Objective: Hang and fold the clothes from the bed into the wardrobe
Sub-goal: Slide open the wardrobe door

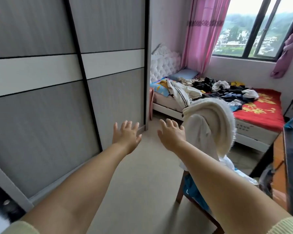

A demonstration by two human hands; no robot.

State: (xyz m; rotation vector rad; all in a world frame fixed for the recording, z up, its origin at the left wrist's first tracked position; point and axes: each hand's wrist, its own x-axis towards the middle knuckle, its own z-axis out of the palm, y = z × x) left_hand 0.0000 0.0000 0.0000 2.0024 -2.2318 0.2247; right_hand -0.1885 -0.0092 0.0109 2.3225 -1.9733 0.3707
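Grey floor (pixel 142 166) runs from you to the bed (pixel 254 130), which sits under the window (pixel 254 27) with a pink curtain (pixel 201 31) beside it. Your clothes (pixel 215 88) lie in a messy pile on the bed (dark ones, white ones, a striped one hanging over the edge), well apart from your hands. On your left stands the wardrobe (pixel 57 81), and the two sliding doors you can see are closed.

You hold both arms out in front of you. Your left hand (pixel 126 135) has its fingers (pixel 125 124) spread wide and holds nothing. Your right hand (pixel 172 135) is spread wide too, and it holds nothing.

Just beside your right arm is a chair (pixel 193 201) with a cream blanket (pixel 216 122) draped over its back. More cloth lies on its seat.
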